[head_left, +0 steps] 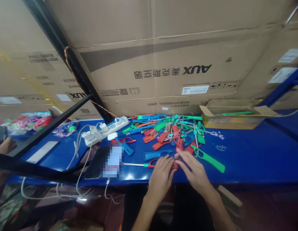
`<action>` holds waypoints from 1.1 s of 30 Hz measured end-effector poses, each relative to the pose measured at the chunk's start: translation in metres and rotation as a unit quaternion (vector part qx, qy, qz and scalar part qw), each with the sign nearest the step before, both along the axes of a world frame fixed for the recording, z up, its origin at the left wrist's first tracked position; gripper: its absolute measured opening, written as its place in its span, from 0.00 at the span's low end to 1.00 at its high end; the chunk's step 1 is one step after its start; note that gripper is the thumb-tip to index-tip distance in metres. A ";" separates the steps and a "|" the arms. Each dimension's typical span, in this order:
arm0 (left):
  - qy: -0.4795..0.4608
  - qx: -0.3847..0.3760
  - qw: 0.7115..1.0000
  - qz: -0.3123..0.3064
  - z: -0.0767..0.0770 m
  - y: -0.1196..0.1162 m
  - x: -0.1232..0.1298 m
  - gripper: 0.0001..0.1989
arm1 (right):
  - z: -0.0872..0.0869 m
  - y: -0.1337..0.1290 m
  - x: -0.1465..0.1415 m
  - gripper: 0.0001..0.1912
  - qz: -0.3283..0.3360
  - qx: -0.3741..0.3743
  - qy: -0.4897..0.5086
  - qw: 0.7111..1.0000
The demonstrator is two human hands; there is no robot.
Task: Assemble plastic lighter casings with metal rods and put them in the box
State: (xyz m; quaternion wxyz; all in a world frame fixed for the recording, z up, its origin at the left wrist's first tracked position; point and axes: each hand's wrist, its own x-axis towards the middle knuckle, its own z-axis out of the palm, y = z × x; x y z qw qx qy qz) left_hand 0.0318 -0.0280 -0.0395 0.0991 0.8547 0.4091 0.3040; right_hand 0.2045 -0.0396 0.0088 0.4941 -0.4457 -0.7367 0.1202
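A red long-neck lighter (151, 163) with a thin metal tube and a green collar lies near the table's front edge, its tube pointing left. My left hand (160, 175) is closed over its red handle. At the handle's right end, the fingertips of my right hand (193, 170) are drawn together against it; what lies between them is partly hidden. Just behind my hands is a blue handle shell (157, 154). To the right lies a green handle shell (211, 160). Beyond them spreads a pile of red, blue and green lighter parts (163, 136) with metal tubes and thin wires.
A phone (112, 162) on a cable lies left, near a white power strip (118, 125). An open carton (233, 122) stands at the back right, with small white pieces (217, 134) before it. Black rack bars cross the left, where another person's hand (5, 146) shows.
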 end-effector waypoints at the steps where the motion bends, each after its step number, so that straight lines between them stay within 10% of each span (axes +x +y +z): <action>1: 0.000 -0.001 1.000 0.000 0.000 0.000 0.000 0.17 | -0.001 -0.001 0.001 0.25 -0.003 0.007 0.002 1.000; 12: -0.013 -0.013 1.000 -0.003 0.004 0.000 0.000 0.17 | 0.012 0.001 0.017 0.12 0.069 -0.017 0.060 0.996; 27: -0.041 -0.038 0.998 -0.008 0.007 0.001 0.001 0.17 | -0.013 0.013 -0.011 0.10 -0.135 0.025 0.163 0.977; 33: -0.031 -0.022 0.999 -0.002 0.002 0.000 -0.001 0.18 | -0.007 -0.001 0.004 0.05 -0.104 0.010 0.102 0.989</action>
